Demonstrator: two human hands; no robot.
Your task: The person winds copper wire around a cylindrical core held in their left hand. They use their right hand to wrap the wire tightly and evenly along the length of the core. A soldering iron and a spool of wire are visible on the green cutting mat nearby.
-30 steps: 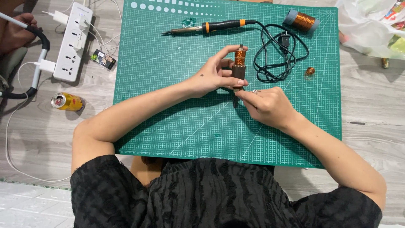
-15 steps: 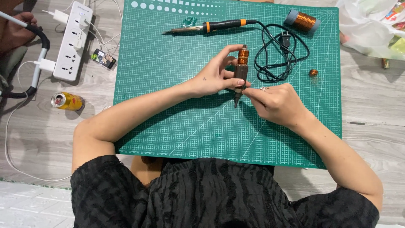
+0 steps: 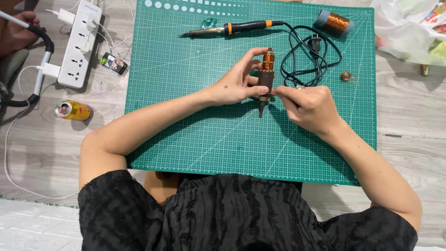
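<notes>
My left hand point(image 3: 235, 82) grips a small dark rotor point(image 3: 265, 80) with a copper winding at its far end and a thin shaft pointing toward me. It is held just above the green cutting mat point(image 3: 195, 130). My right hand point(image 3: 309, 106) pinches the rotor's lower body from the right side, thumb and forefinger closed on it. A soldering iron point(image 3: 232, 29) with a black and orange handle lies on the mat beyond my hands, its black cord point(image 3: 309, 58) coiled just right of the rotor.
A spool of copper wire point(image 3: 334, 21) and a small copper coil point(image 3: 345, 76) lie at the mat's far right. A white power strip point(image 3: 80, 44), a small black module point(image 3: 114, 62) and a yellow can point(image 3: 73, 110) sit left of the mat. A plastic bag point(image 3: 409, 32) lies at top right.
The rotor has shifted slightly toward me and my right hand has moved up against its lower body, pinching it. My left hand keeps its grip.
</notes>
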